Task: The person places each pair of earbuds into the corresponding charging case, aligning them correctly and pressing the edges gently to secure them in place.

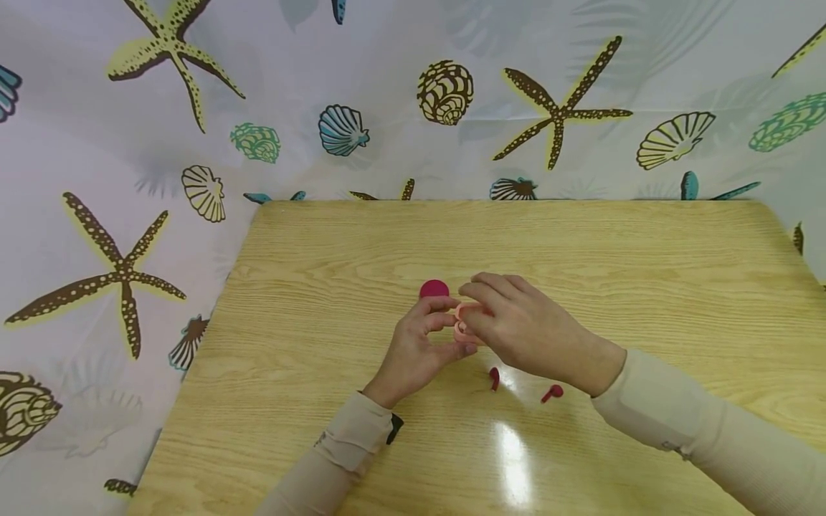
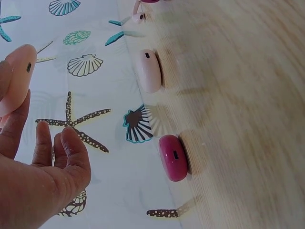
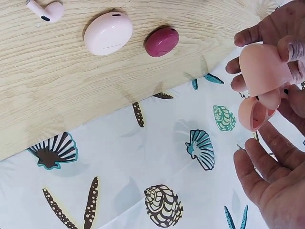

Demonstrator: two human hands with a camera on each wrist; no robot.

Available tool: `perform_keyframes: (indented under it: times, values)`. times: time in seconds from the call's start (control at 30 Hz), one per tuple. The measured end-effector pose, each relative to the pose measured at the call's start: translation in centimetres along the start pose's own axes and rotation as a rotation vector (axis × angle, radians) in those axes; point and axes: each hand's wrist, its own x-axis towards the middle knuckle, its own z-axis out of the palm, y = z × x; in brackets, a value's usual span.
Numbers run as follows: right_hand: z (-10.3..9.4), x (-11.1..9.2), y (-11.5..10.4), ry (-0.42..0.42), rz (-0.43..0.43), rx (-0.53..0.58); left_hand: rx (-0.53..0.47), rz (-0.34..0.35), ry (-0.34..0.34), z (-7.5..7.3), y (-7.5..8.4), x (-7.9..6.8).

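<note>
A peach earbud case (image 3: 264,69) with its lid (image 3: 251,113) flipped open is held up by my left hand (image 1: 419,340), fingers on one side and thumb on the other. My right hand (image 1: 525,326) reaches over the case from the right. Its thumb and forefinger pinch a peach earbud (image 3: 270,99) at the case's opening, partly hidden by the fingers. The right hand's other fingers (image 3: 262,160) are spread beneath the lid. In the left wrist view, the peach case (image 2: 20,78) shows a small dark port.
A dark pink earbud case (image 1: 434,288) sits just beyond my left hand. Two dark pink earbuds (image 1: 494,378) lie nearer me. Both wrist views show a pale pink case (image 3: 108,33) and a pale pink earbud (image 3: 47,10) on the wooden table (image 1: 290,301). A patterned curtain (image 1: 387,64) borders it.
</note>
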Motion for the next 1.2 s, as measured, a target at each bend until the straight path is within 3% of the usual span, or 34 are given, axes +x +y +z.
perform_keyframes:
  times: [0.27,0.47,0.73,1.03,1.2]
  values:
    - [0.2,-0.3,0.0,-0.001,0.006,0.007,-0.020,-0.051,-0.014,0.2,-0.1,-0.1]
    - [0.2,-0.6,0.1,-0.006,0.020,0.014,-0.043,-0.045,-0.003,0.3,-0.2,0.0]
    - [0.0,-0.9,0.4,0.054,0.035,0.048,-0.041,-0.060,-0.010,0.2,-0.4,0.1]
    - [0.5,-2.1,0.7,-0.067,0.157,-0.039,-0.026,-0.066,-0.014,0.2,-0.3,0.1]
    - [1.3,-2.6,0.3,-0.087,0.201,-0.043,-0.032,-0.073,-0.015,0.4,-0.4,0.1]
